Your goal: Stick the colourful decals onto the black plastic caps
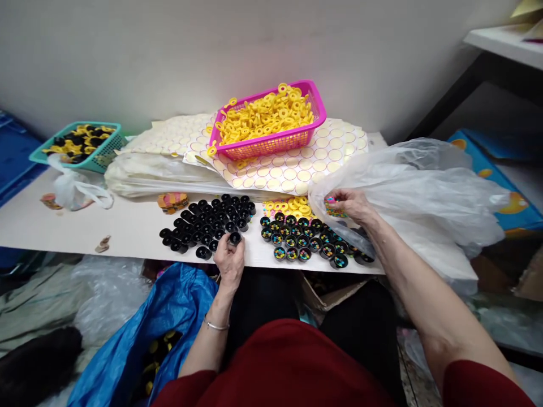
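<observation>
Grey wall (169, 51) stands behind the pink basket (271, 146). Below the basket, their left hand (230, 260) pinches a black cup (235, 239), likely light and hard, so grip its sides. Lower right of the basket, their right hand (354, 204) pinches beads (330, 199).

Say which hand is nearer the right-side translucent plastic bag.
Right: the right hand is at the mouth of the plastic bag; the left hand, holding a black cup, is well left.
</observation>
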A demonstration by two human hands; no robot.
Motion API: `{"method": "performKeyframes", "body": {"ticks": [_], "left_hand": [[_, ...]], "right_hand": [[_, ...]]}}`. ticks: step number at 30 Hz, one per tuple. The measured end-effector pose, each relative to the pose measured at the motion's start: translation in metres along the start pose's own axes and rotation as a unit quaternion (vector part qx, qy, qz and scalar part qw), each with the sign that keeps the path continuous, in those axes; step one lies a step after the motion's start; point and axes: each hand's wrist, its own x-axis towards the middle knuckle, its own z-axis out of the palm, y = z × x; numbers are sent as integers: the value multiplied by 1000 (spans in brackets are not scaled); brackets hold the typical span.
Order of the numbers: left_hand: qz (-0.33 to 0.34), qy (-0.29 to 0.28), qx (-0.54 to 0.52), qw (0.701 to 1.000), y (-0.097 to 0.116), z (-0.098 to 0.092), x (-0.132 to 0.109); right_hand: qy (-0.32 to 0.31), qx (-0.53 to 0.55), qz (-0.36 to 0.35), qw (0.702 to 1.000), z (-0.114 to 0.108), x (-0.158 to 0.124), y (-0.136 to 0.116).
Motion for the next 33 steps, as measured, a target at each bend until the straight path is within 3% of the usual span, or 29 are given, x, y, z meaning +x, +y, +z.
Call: {"method": "performKeyframes", "body": {"ticks": [3,6,10,13,17,20,24,28,30,33], "left_hand": [[39,-13,-45,998,23,0,-4],[87,-61,-83,991,60,7,-11],[102,-196,-150,964,109,30,-22],[125,-287,-171,934,129,50,-29],[170,-319,-148,921,135,69,-37],[210,-326,-119,914,133,73,-43],[255,-340,-83,901,132,72,-47],[262,-357,-61,894,135,70,-48],[252,-360,-68,896,136,70,-48],[223,-363,-89,900,136,69,-49]], "right_hand": [[31,35,27,999,-16,-16,-5],[67,26,11,997,-24,-31,-16],[47,58,3,997,-20,-60,-36],[1,74,-26,997,-12,-87,-55],[-65,-16,-78,995,-4,-114,-73],[-60,-144,-161,974,-4,-121,-75],[-81,-323,-263,906,-3,-124,-78],[-109,-479,-304,816,7,-129,-95],[-110,-482,-318,809,12,-131,-102],[-103,-450,-330,824,16,-133,-108]]}}
